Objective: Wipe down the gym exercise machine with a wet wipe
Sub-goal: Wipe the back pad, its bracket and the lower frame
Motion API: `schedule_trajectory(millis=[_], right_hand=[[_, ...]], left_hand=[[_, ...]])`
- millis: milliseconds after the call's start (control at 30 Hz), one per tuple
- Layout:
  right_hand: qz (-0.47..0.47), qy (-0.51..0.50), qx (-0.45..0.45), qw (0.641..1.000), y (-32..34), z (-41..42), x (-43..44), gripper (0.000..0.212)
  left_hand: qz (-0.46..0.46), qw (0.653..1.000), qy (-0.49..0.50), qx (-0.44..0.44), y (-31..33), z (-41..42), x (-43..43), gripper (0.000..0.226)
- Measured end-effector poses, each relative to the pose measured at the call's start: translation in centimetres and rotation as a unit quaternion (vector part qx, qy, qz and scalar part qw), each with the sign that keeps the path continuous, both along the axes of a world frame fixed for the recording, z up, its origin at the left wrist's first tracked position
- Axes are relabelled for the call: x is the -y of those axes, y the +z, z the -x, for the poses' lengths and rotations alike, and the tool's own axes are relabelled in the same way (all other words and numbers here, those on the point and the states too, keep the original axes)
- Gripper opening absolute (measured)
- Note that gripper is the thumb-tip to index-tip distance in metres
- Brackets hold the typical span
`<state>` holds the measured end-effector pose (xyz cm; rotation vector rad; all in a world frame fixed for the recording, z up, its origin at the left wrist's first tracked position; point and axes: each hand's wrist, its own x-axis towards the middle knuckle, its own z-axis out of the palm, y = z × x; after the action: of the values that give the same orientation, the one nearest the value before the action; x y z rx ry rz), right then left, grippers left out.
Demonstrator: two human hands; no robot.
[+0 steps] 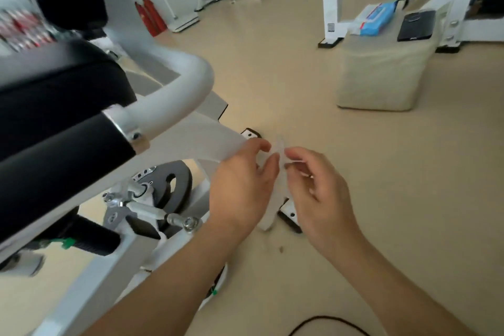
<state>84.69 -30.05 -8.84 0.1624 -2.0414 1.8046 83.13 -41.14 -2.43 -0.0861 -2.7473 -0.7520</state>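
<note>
Nearest, the left hand [240, 185] and right hand [319, 185] each pinched the wet wipe [272, 210] in curled fingers, just beside the exercise machine's white frame [174, 84]; wiping apparently had not yet begun.

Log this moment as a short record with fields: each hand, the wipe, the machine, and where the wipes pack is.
left hand: pinches the wet wipe near its top
right hand: pinches the same wipe, opposite the left hand
wet wipe: hangs down between the two hands, above the floor
machine: white frame and black pad at left, wipe not yet on it
wipes pack: blue, on the beige cushion, beside a flat black device
</note>
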Motion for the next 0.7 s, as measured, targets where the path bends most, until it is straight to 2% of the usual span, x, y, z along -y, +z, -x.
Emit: schedule_trajectory(millis=[100,167,233,267,333,433,467,500,567,600,667,700], right_hand=[[0.003,0.16,0.03,0.987,-0.5,1.8,3.3,0.052],[-0.077,0.162,0.038,0.983,-0.7,3.8,4.0,0.072],[-0.198,0.11,0.02,0.974,-0.3,5.2,4.3,0.072],[-0.214,0.086,0.004,0.973,0.2,5.4,4.7,0.07],[-0.175,0.077,-0.065,0.979,2.3,5.0,5.8,0.059],[-0.056,0.092,-0.185,0.977,3.8,4.9,7.7,0.044],[-0.062,0.081,-0.19,0.976,3.5,5.2,8.0,0.045],[-0.137,0.034,-0.191,0.971,2.4,5.7,8.2,0.046],[-0.31,0.007,-0.111,0.944,-0.2,6.4,6.8,0.049],[-0.335,0.04,-0.058,0.94,-1.5,6.5,6.0,0.052],[-0.288,0.091,0.019,0.953,-2.1,6.9,4.3,0.068],[-0.271,0.119,0.024,0.955,-1.2,6.9,4.2,0.072]], left_hand=[[0.074,0.997,0.006,0.005,0.6,-0.1,0.9,0.035],[0.193,0.981,0.0,-0.027,1.4,-1.1,1.8,0.046],[0.281,0.957,0.002,-0.069,3.1,-2.7,2.0,0.05],[0.301,0.949,0.003,-0.094,3.6,-3.4,2.2,0.05],[0.337,0.932,-0.024,-0.129,4.3,-4.2,2.6,0.047],[0.371,0.91,-0.104,-0.155,5.4,-3.6,2.8,0.043],[0.384,0.904,-0.129,-0.136,5.5,-3.0,2.8,0.04],[0.398,0.899,-0.144,-0.11,5.6,-2.3,2.7,0.037],[0.442,0.883,-0.136,-0.077,5.3,-0.8,2.3,0.035],[0.471,0.872,-0.123,-0.059,5.0,-0.2,2.2,0.034],[0.525,0.846,-0.096,-0.02,4.9,0.8,1.5,0.028],[0.54,0.837,-0.085,-0.009,5.0,1.1,1.2,0.025]])
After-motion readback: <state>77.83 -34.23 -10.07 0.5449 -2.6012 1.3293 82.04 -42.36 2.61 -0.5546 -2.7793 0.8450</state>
